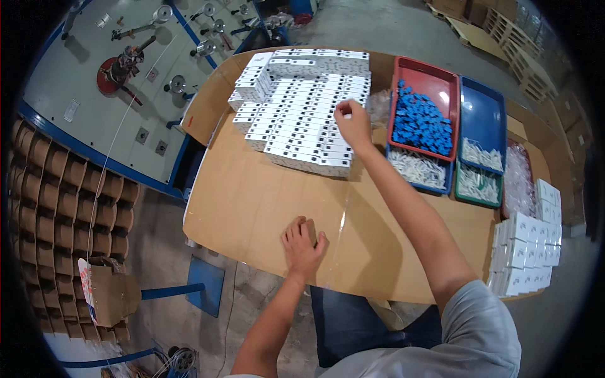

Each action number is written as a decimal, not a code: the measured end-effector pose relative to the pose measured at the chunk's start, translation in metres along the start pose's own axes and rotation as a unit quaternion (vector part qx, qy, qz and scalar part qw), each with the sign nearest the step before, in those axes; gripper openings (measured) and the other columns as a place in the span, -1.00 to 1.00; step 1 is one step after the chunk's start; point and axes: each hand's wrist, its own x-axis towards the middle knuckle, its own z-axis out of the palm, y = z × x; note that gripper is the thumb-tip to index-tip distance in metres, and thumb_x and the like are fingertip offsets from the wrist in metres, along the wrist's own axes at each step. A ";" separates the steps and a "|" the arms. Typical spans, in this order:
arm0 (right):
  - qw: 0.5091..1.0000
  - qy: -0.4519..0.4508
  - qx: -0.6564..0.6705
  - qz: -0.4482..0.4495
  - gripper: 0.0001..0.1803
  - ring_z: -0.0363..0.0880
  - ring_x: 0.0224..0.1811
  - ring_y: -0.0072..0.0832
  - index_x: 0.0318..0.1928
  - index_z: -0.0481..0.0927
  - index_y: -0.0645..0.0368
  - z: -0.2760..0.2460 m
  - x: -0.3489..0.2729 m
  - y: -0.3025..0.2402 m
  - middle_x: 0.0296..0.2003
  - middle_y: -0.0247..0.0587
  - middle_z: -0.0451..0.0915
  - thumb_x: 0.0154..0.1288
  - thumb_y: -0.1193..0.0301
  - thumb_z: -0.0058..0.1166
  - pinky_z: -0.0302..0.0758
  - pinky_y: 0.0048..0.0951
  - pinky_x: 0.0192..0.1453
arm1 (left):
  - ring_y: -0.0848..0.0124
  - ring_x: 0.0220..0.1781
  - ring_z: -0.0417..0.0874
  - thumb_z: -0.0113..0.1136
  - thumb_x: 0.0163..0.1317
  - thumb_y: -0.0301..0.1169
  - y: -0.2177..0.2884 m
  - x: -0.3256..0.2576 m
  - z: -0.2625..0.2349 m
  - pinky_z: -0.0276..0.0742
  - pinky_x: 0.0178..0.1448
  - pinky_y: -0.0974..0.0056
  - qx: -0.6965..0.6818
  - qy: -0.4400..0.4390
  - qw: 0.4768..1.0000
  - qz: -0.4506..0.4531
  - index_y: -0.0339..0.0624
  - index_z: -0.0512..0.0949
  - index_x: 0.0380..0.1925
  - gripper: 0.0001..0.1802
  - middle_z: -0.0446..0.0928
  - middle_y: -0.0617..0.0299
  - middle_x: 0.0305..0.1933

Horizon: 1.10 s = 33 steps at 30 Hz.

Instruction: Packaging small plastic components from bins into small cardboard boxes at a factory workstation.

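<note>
Out in front, the right hand (354, 125) was over the right side of the close-packed rows of slim white boxes (295, 120), thumb and fingers curled in toward each other, though whether they pinched anything was impossible to tell! Nearer the body, the left hand (303, 253) rested with fingers loosely spread on the brown cardboard (246, 195), those rows lying just beyond it. And to the right of the right hand sat the red tray (435, 72), heaped with small blue pieces (421, 121), while white cartons (526, 252) stood stacked well right of both hands.
</note>
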 end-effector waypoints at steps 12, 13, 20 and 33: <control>0.970 -0.179 -0.132 -0.101 -0.74 0.67 -0.01 -0.05 -0.04 0.62 0.20 -0.062 -0.013 -0.009 -0.09 0.00 0.68 0.29 0.43 0.29 0.60 -0.13 0.06 | 0.05 0.36 0.43 0.23 0.28 -0.12 0.002 -0.008 0.004 0.25 0.46 -0.05 0.021 0.025 0.999 0.010 -0.29 0.53 0.14 -0.45 0.48 0.03 0.30; 0.969 -0.178 -0.131 -0.110 -0.74 0.67 -0.01 -0.05 -0.04 0.62 0.20 -0.056 0.002 -0.002 -0.09 0.00 0.68 0.29 0.43 0.29 0.60 -0.13 0.06 | 0.05 0.36 0.43 0.22 0.28 -0.12 0.002 -0.006 0.005 0.25 0.45 -0.05 0.029 0.025 0.999 0.015 -0.29 0.53 0.13 -0.45 0.49 0.03 0.30; 0.926 -0.237 -0.246 -0.160 -0.60 0.56 0.25 -0.09 0.11 0.64 0.10 0.027 0.097 0.038 0.16 -0.06 0.60 0.33 0.25 0.35 0.52 -0.09 0.32 | 0.08 0.36 0.44 0.24 0.28 -0.09 0.005 -0.004 0.001 0.25 0.44 -0.05 -0.010 0.008 1.000 0.000 -0.27 0.54 0.13 -0.45 0.49 0.03 0.27; 0.840 -0.403 -0.329 -0.157 -0.51 0.63 0.13 0.00 -0.04 0.65 0.18 0.091 0.202 0.046 -0.01 0.04 0.69 0.10 0.20 0.51 0.56 -0.10 0.21 | 0.14 0.33 0.46 0.33 0.24 -0.08 -0.001 0.008 -0.006 0.29 0.38 -0.02 -0.023 -0.030 0.999 -0.027 -0.17 0.56 0.14 -0.44 0.48 0.08 0.30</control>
